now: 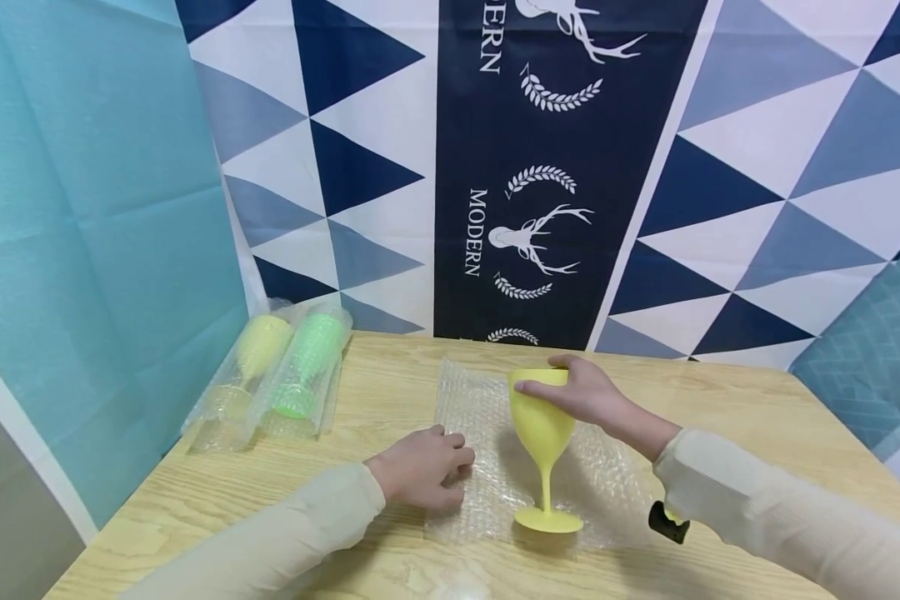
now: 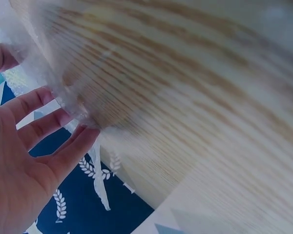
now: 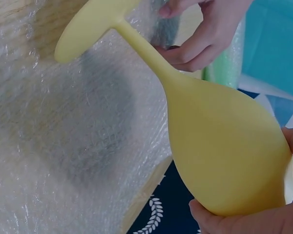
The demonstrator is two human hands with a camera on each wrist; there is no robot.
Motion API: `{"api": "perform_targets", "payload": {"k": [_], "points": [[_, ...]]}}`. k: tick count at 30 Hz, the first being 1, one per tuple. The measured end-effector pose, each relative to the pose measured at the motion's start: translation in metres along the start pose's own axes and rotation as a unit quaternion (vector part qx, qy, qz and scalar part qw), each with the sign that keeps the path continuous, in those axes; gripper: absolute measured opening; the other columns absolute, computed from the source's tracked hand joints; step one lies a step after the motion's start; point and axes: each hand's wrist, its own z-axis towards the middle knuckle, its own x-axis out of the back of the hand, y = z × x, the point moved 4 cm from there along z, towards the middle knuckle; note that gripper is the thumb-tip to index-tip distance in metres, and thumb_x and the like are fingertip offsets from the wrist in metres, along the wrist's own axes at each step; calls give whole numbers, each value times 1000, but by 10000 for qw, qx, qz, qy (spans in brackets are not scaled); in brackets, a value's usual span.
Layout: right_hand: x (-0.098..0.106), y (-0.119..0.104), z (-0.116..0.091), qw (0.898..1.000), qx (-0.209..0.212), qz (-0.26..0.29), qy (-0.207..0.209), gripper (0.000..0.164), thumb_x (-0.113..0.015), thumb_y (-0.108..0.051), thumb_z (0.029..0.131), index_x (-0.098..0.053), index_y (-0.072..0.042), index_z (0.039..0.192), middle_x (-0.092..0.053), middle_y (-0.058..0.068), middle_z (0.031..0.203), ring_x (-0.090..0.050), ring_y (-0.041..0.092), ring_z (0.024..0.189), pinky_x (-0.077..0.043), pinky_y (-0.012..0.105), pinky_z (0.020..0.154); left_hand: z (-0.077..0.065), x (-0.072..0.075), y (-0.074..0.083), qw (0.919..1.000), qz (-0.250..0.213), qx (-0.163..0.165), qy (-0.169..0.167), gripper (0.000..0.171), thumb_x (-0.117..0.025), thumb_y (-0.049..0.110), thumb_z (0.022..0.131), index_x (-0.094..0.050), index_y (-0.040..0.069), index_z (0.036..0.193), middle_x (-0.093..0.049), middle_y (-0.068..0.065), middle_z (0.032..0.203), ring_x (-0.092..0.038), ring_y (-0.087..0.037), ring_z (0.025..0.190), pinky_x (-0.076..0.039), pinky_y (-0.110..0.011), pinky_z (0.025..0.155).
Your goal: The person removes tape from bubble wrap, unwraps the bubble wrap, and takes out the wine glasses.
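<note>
A yellow plastic goblet (image 1: 542, 425) stands upright in the grip of my right hand (image 1: 581, 392), thumb and fingers round the rim end of its bowl. Its foot appears slightly raised, with a shadow on the clear bubble wrap sheet (image 1: 480, 417) below. In the right wrist view the goblet's bowl (image 3: 224, 146) fills the middle. My left hand (image 1: 426, 467) is at the sheet's left edge, fingers loosely bent. The left wrist view shows those spread fingers (image 2: 44, 97) touching the edge of the wrap (image 2: 71, 105).
Two wrapped goblets lie at the table's back left: a yellow one (image 1: 262, 348) and a green one (image 1: 315, 350), both in bubble wrap. A patterned cloth (image 1: 375, 150) hangs behind the wooden table (image 1: 195, 508). A teal cloth (image 1: 97, 208) hangs at the left.
</note>
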Motion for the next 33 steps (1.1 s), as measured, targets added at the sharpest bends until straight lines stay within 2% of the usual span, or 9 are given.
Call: {"api": "perform_targets", "payload": {"k": [9, 14, 23, 29, 33], "points": [[-1, -8, -7, 9993, 376, -62, 63, 85, -71, -47, 80, -41, 7, 138, -60, 22, 114, -59, 23, 92, -51, 29, 76, 3, -1, 0, 9997, 211, 117, -16, 26, -67, 41, 77, -57, 24, 95, -49, 11, 84, -41, -7, 71, -33, -17, 60], [1, -8, -16, 9984, 510, -50, 250, 81, -72, -44, 80, -44, 5, 137, -60, 22, 116, -58, 24, 94, -49, 27, 74, 2, 0, -1, 9997, 171, 148, 3, 27, -68, 41, 77, -58, 24, 95, -50, 11, 84, -41, -7, 72, -34, -18, 61], [-3, -14, -39, 9954, 861, 354, 244, 82, -78, -39, 76, -42, -2, 139, -61, 18, 115, -60, 20, 87, -51, 25, 67, 0, -1, -1, 9998, 144, 143, 5, 26, -68, 40, 76, -57, 25, 94, -49, 11, 83, -40, -7, 71, -33, -17, 61], [-2, -16, -49, 9932, 1015, 531, 227, 83, -81, -35, 73, -42, -5, 139, -61, 17, 117, -60, 19, 89, -52, 26, 70, 1, -1, -1, 9997, 185, 134, 65, 26, -68, 40, 76, -57, 25, 94, -49, 11, 83, -40, -7, 71, -33, -17, 61], [-1, -17, -55, 9929, 922, 748, 86, 87, -84, -34, 70, -41, -7, 140, -60, 17, 120, -60, 20, 94, -52, 26, 74, 0, -1, 0, 9997, 226, 108, 74, 26, -68, 41, 76, -57, 25, 94, -50, 11, 83, -40, -7, 71, -34, -17, 62]]}}
